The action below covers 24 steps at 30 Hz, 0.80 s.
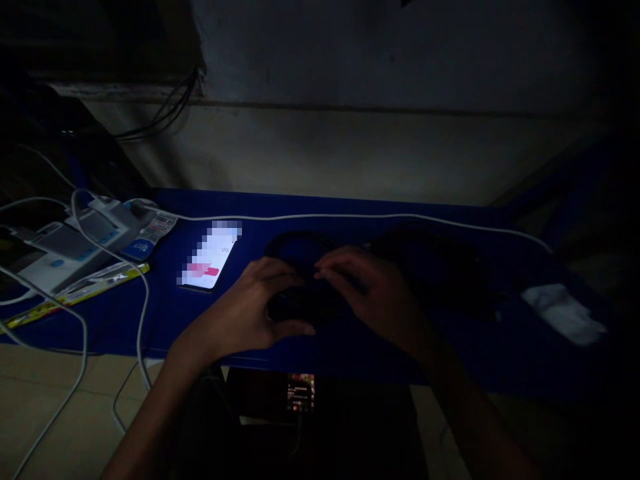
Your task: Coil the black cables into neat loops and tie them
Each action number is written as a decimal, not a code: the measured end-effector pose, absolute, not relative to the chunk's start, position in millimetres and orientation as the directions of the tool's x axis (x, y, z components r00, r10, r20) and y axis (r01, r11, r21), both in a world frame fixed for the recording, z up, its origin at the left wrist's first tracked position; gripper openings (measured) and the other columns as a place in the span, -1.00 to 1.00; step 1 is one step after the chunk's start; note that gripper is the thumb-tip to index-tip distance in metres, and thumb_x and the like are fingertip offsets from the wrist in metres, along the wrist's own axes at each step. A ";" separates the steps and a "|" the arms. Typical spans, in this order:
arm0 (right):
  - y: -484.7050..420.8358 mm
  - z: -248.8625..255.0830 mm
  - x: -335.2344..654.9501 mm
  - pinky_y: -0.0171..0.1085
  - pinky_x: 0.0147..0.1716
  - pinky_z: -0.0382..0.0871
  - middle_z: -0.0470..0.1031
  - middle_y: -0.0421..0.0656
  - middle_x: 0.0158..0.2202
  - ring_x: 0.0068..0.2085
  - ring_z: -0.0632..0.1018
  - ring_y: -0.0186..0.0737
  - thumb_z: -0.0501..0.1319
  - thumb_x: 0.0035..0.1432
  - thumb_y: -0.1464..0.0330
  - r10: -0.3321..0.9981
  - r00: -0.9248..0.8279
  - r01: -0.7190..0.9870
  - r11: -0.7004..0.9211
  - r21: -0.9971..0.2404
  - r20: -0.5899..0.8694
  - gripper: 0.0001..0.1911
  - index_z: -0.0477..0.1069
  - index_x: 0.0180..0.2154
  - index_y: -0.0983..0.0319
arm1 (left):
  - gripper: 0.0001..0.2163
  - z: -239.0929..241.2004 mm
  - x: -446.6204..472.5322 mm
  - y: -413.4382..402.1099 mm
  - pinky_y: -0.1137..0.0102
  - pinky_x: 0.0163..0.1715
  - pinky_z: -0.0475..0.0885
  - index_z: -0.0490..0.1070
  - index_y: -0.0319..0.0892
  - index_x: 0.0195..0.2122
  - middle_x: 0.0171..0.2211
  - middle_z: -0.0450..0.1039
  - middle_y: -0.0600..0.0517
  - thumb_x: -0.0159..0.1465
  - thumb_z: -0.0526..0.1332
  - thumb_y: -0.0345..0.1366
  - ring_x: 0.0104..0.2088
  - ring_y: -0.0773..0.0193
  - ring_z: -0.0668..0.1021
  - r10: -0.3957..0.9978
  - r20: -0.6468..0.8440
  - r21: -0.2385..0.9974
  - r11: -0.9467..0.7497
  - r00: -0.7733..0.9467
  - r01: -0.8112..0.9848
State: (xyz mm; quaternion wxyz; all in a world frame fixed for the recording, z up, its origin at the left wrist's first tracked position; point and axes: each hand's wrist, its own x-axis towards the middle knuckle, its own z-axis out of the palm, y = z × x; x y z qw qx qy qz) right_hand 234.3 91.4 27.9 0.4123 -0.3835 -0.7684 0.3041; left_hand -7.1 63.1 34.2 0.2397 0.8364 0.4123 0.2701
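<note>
Near the middle of the blue table, my left hand [255,303] reaches in with its thumb stretched apart from its fingers. Those fingers lie against a dark looped thing [300,235], perhaps a black cable, too dark to make out. Facing it from the right is my right hand [373,293], thumb and forefinger pinched together over the same dark thing. What sits between those fingertips is too small and dark to tell. A dark, soft-looking heap [440,267] lies just beyond my right hand. Left of my hands a lit phone [213,257] lies face up.
White power strips [75,243] with tangled white cables crowd the table's left end, beside a yellow strip packet [85,293]. One white cable [320,215] runs along the back. A crumpled white cloth or tissue [565,313] lies right. Below the front edge glows another screen [301,393].
</note>
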 end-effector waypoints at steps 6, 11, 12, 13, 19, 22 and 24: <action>40.4 -0.6 245.9 -0.12 0.03 0.56 0.61 -0.14 -0.06 -0.02 0.64 -0.14 0.24 0.43 0.41 0.829 -0.385 0.500 0.557 -0.663 0.407 -0.88 0.51 -0.06 0.10 | -0.76 19.9 -3.7 58.9 0.09 0.17 0.36 0.57 -0.08 0.08 -0.01 0.55 -0.05 0.40 0.35 -0.25 0.09 0.04 0.52 0.794 0.249 0.529 -0.591 0.554 0.609; 30.0 -13.6 253.3 -0.09 0.13 0.54 0.53 -0.09 0.08 0.09 0.59 -0.12 0.16 0.46 0.47 0.807 -0.467 0.570 0.587 -0.575 0.361 -0.78 0.48 0.02 0.10 | -0.82 8.1 -3.6 61.7 0.15 0.16 0.34 0.57 -0.11 0.04 -0.06 0.55 -0.04 0.46 0.29 -0.27 0.05 0.10 0.53 0.774 0.316 0.536 -0.623 0.549 0.570; 30.2 -14.5 254.1 -0.09 0.13 0.54 0.52 -0.08 0.09 0.09 0.58 -0.11 0.14 0.46 0.49 0.797 -0.488 0.572 0.601 -0.559 0.357 -0.75 0.47 0.04 0.11 | -0.83 6.5 -3.7 61.4 0.15 0.16 0.34 0.57 -0.11 0.03 -0.07 0.56 -0.03 0.46 0.28 -0.28 0.04 0.10 0.53 0.772 0.325 0.536 -0.626 0.547 0.566; 30.9 -15.0 255.0 -0.09 0.13 0.54 0.52 -0.07 0.09 0.10 0.58 -0.10 0.13 0.46 0.50 0.784 -0.507 0.572 0.617 -0.540 0.359 -0.73 0.47 0.06 0.12 | -0.83 5.4 -3.7 61.0 0.15 0.15 0.33 0.56 -0.12 0.03 -0.07 0.56 -0.03 0.46 0.28 -0.28 0.03 0.11 0.53 0.771 0.332 0.537 -0.628 0.543 0.563; 35.9 -18.0 264.4 -0.09 0.16 0.54 0.54 -0.04 0.14 0.14 0.59 -0.06 0.13 0.42 0.54 0.711 -0.580 0.567 0.703 -0.430 0.398 -0.63 0.49 0.14 0.15 | -0.82 5.3 -2.9 59.2 0.14 0.14 0.35 0.56 -0.12 0.04 -0.08 0.57 -0.04 0.48 0.25 -0.27 0.01 0.11 0.55 0.771 0.324 0.541 -0.627 0.549 0.561; 38.4 -18.6 271.0 -0.13 0.13 0.56 0.55 -0.07 0.13 0.10 0.61 -0.09 0.13 0.42 0.51 0.734 -0.552 0.589 0.679 -0.439 0.395 -0.65 0.50 0.12 0.13 | -0.82 6.2 -2.7 58.6 0.14 0.15 0.35 0.56 -0.12 0.05 -0.07 0.57 -0.03 0.47 0.27 -0.27 0.01 0.12 0.55 0.772 0.324 0.548 -0.624 0.546 0.557; 40.2 -17.3 274.5 -0.14 0.10 0.58 0.57 -0.09 0.11 0.08 0.63 -0.10 0.13 0.42 0.51 0.757 -0.530 0.605 0.654 -0.454 0.383 -0.66 0.53 0.09 0.10 | -0.82 6.3 -2.5 57.8 0.14 0.16 0.35 0.56 -0.13 0.05 -0.07 0.57 -0.03 0.46 0.28 -0.28 0.02 0.12 0.55 0.775 0.327 0.548 -0.622 0.541 0.560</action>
